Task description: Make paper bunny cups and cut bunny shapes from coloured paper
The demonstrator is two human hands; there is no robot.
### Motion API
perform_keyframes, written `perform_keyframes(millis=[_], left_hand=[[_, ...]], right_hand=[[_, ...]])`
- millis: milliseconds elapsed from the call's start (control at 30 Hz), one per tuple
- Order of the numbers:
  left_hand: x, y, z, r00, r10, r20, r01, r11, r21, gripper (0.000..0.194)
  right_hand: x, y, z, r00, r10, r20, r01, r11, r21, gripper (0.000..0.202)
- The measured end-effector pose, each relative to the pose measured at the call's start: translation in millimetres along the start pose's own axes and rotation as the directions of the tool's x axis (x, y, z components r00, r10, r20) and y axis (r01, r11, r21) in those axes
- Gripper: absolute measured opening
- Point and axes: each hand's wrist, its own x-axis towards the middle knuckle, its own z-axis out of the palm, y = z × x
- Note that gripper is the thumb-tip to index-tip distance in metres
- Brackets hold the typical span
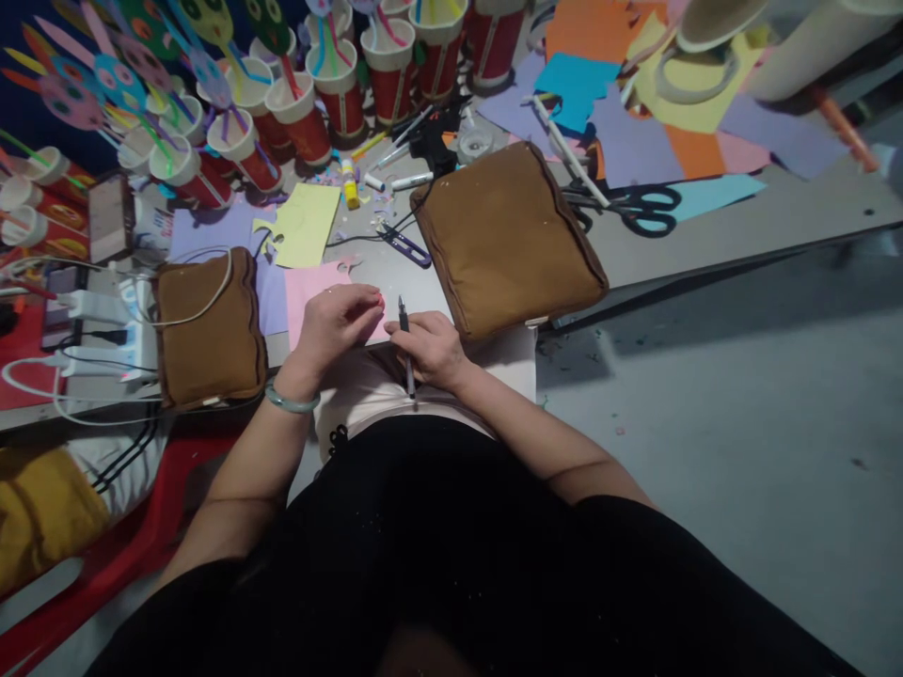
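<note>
My left hand, with a bangle on its wrist, is closed in a pinch at the table's front edge. A small bright pink piece shows at its fingertips; its exact shape is too small to tell. Close beside it, my right hand grips a pen with a dark upper part, its tip pointing away from me. Under and behind the left hand lies a pink paper sheet with cut-outs along its far edge. A yellow paper with a notched side lies just beyond.
Brown cushions flank the hands. Behind them are a purple cutter, a glue stick, markers and paper scraps. Red paper cups with decorated straws stand at the back. Black scissors and coloured paper lie right; cables and a power strip left.
</note>
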Motion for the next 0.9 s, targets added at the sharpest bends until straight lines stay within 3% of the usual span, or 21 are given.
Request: perform_keyframes(millis=[267, 400, 567, 700, 900], left_hand=[[-2.0, -2.0, 2.1, 0.992, 0.119, -0.032, -0.115, 0.988, 0.101, 0.026], [-6.4, 5.0, -2.4, 0.992, 0.123, -0.035, -0.111, 0.965, 0.237, 0.028], [-15.7, 20.6, -13.0, 0.988, 0.057, 0.140, -0.099, 0.942, 0.321, 0.029], [-21.9, 35.6, -21.3, 0.944, -0.061, 0.326, -0.094, 0.893, 0.440, 0.049], [-28.4, 52.1, -26.9, 0.857, -0.217, 0.467, -0.066, 0.853, 0.519, 0.065]], right_hand=[[-1.1, 0.2, 0.1, 1.000, -0.014, -0.018, 0.013, 1.000, -0.017, 0.021], [-1.5, -0.2, -0.3, 0.996, -0.057, -0.065, 0.054, 0.998, -0.044, 0.024], [0.2, -1.1, -5.7, 0.999, -0.016, -0.031, 0.015, 1.000, -0.020, 0.023], [6.3, -4.1, -18.5, 0.994, -0.003, -0.105, 0.013, 0.995, 0.099, 0.027], [39.9, -9.5, -49.9, 0.964, 0.256, -0.078, -0.217, 0.918, 0.331, 0.028]])
